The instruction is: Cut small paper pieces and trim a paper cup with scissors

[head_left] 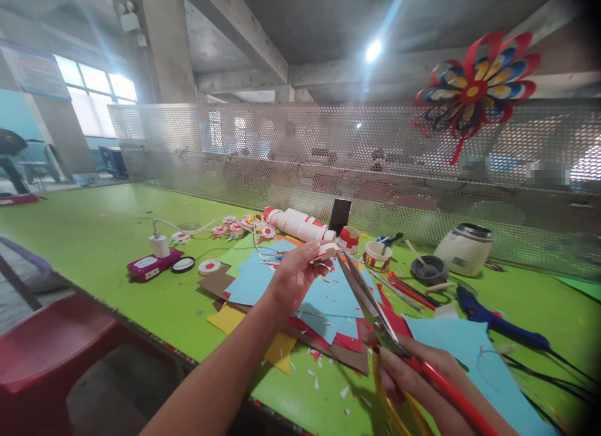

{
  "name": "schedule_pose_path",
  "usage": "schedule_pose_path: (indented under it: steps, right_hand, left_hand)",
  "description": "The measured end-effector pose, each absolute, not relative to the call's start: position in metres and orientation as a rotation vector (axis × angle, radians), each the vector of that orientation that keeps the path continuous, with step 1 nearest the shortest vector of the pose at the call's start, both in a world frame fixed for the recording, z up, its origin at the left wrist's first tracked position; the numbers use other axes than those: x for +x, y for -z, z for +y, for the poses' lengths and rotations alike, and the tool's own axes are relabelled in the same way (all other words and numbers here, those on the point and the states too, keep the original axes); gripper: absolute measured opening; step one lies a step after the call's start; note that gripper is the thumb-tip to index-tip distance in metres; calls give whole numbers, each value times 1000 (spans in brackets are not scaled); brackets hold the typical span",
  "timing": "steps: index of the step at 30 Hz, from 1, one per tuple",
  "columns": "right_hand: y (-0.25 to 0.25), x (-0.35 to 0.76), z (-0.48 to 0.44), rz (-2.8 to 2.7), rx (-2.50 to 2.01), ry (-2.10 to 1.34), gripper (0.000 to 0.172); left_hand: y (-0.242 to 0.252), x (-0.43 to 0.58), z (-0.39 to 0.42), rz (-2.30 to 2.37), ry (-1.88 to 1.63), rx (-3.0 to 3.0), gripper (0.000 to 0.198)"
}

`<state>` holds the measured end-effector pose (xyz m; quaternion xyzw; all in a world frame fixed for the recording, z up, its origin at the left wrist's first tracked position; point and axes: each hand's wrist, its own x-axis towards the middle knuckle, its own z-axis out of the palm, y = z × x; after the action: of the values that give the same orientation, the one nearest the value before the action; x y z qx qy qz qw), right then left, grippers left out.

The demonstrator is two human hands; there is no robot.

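My left hand [292, 278] pinches a small white-and-red paper piece [325, 253] between thumb and fingers, above the middle of the table. Long metal scissors [369, 301] are in my right hand [422, 364], its fingers around a yellow and red handle. The blades point up and away from me, a little apart. Their tips lie close to the right end of the paper piece; whether they touch it I cannot tell. Beneath both hands, light blue paper sheets [253, 286] are strewn with small red and white scraps.
Behind my left hand lie white-and-red rolls [300, 224] and several round paper pieces [230, 226]. At right are a blue glue gun [502, 320], a grey bowl [428, 272] and a white jar [464, 251]. A pink power strip [153, 265] sits left. Perforated metal panels [282, 154] edge the table's back.
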<state>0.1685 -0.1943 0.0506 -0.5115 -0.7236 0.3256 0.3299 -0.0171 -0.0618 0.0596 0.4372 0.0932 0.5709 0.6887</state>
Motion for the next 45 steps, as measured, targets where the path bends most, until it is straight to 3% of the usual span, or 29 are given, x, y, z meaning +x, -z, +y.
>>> schedule_pose_path:
  steps: [15, 33, 38, 45]
  right_hand:
    - [-55, 160, -200, -1670, -1288, -973, 47]
    - [-56, 158, -203, -1568, -1273, -1085, 43]
    - [-51, 161, -200, -1588, -1252, -1076, 39]
    - [-54, 162, -197, -1558, -1289, -1109, 47]
  left_hand:
    - [-60, -16, -62, 230, -1217, 932, 23]
    - [-56, -15, -61, 55, -1096, 881, 29]
    - [-56, -14, -60, 116, -1104, 866, 29]
    - [-61, -16, -57, 309, -1130, 716, 28]
